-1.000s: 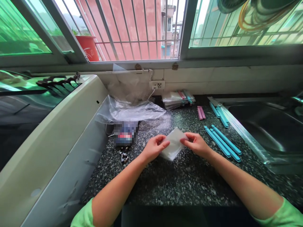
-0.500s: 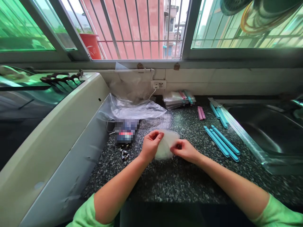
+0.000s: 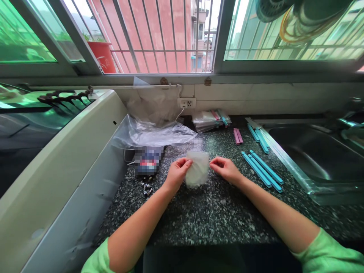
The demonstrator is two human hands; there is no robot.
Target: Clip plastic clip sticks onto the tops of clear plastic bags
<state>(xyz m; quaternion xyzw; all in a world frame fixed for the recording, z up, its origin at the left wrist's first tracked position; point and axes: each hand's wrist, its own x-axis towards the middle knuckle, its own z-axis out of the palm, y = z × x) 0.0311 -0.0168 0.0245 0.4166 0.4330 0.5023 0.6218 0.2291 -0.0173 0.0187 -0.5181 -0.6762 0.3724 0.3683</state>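
Observation:
A small translucent plastic bag (image 3: 197,168), slightly blurred, is upright over the counter in front of me. My left hand (image 3: 179,172) pinches its left edge between thumb and fingers. At the bag's upper right edge is my right hand (image 3: 226,169), its thumb and fingertips pressed together. Whether those fingertips grip the bag's edge or sit just beside it, I cannot tell. To the right lie several light blue flat strips (image 3: 263,172), with two pink strips (image 3: 238,136) farther back.
A stack of clear bags (image 3: 210,120) holding pink and blue strips lies by the wall. Large plastic sheeting (image 3: 159,132) covers the back left, near a blurred-out packet (image 3: 148,161) and small shiny beads (image 3: 147,189). A sink (image 3: 307,151) is at right, a pale appliance (image 3: 71,151) at left.
My right hand has shifted slightly up, from the bag's middle right to its upper right edge. The bag now looks flatter and squarer. My left hand keeps its pinch. The view has shifted slightly.

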